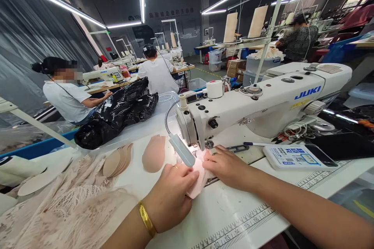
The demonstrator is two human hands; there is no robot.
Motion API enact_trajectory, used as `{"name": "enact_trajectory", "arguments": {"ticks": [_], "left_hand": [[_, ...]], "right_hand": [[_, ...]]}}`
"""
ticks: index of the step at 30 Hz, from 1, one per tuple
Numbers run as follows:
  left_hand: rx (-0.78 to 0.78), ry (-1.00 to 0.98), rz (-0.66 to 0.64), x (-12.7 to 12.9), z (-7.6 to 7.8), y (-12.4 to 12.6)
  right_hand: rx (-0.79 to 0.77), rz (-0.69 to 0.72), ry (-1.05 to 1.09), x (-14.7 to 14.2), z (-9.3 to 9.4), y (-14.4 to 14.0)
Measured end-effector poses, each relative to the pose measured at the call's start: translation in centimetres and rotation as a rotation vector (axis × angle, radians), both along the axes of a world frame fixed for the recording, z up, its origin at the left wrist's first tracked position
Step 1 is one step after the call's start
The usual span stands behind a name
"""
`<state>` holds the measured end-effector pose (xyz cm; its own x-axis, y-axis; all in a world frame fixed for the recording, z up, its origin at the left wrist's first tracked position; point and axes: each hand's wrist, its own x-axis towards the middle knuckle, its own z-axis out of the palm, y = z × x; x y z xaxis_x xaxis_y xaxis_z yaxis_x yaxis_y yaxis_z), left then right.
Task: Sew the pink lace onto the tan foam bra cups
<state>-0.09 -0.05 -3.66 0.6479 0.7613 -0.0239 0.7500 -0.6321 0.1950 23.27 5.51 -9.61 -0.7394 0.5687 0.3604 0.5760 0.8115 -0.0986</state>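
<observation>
Under the needle end of a white sewing machine [233, 105] lies a pale pink piece of fabric [196, 186], brightly lit by a small lamp [182, 151]. My left hand [172, 190], with a gold bracelet at the wrist, pinches the fabric's near left edge between thumb and fingers. Close to the presser foot, my right hand [224, 165] has its fingers closed on the fabric's right side. The needle itself is hidden behind the lamp and fingers. Left of the machine head rests a stack of pink oval pieces [154, 153].
Beige cup-shaped pieces [117, 160] and lace fabric [73, 206] cover the left of the table. Black plastic bags [117, 113] lie behind. At right are a phone [321, 155], a white-blue box [288, 157] and a pen [260, 144]. Co-workers sit at other machines.
</observation>
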Motion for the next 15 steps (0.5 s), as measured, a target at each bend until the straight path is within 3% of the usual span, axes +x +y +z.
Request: {"name": "enact_trajectory", "arguments": {"ticks": [4,11,15], "left_hand": [[0.163,-0.013,-0.024,0.3,-0.7,0.7],[0.219,-0.050,-0.043,-0.1,-1.3,1.4],[0.321,-0.133,-0.090,-0.5,-2.1,1.9]], "right_hand": [[-0.049,-0.052,-0.022,0.5,0.0,0.6],[-0.096,0.025,0.039,0.4,0.8,-0.1],[-0.123,-0.005,0.038,0.1,0.8,-0.1]]}}
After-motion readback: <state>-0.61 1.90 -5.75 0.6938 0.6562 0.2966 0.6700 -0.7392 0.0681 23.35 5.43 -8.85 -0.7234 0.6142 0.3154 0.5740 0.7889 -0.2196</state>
